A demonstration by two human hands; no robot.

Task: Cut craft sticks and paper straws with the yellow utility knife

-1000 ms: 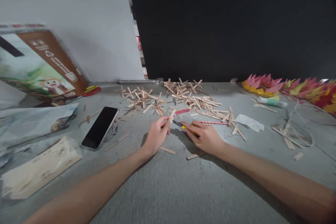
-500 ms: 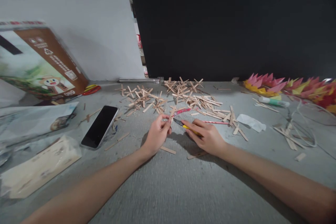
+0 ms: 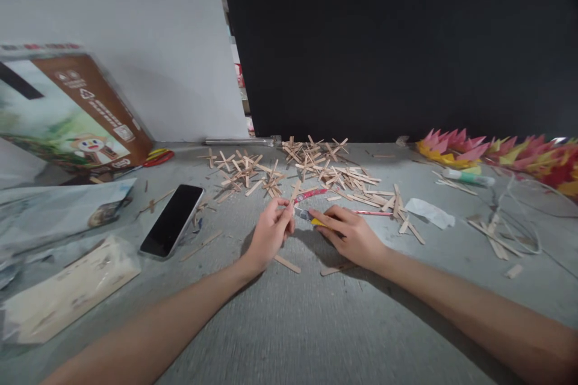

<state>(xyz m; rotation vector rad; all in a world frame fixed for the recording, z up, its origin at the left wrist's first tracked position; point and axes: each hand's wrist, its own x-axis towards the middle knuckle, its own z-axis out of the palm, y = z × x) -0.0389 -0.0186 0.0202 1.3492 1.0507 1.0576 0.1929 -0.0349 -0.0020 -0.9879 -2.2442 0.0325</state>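
Note:
My left hand [image 3: 268,233] pinches a thin wooden stick [image 3: 294,194] and holds it down on the grey floor. My right hand [image 3: 351,233] grips a yellow utility knife [image 3: 311,218], whose blade tip points left and meets the stick by my left fingertips. A red and white pen [image 3: 310,194] lies just behind the hands. Beyond it spreads a heap of wooden sticks and glued stick crosses [image 3: 316,169]. Two loose sticks [image 3: 286,263] lie under my wrists.
A black phone [image 3: 172,219] lies to the left, beside printed packets [image 3: 63,289] and a brown carton [image 3: 76,114]. Red scissors [image 3: 158,157] rest near the wall. Pink and yellow paper flowers [image 3: 497,153], a glue tube [image 3: 467,177], white wire [image 3: 519,210] and a paper scrap [image 3: 428,212] lie to the right.
My right hand has slid the knife a little to the left, closer to my left fingers. The left hand keeps its pinch on the stick.

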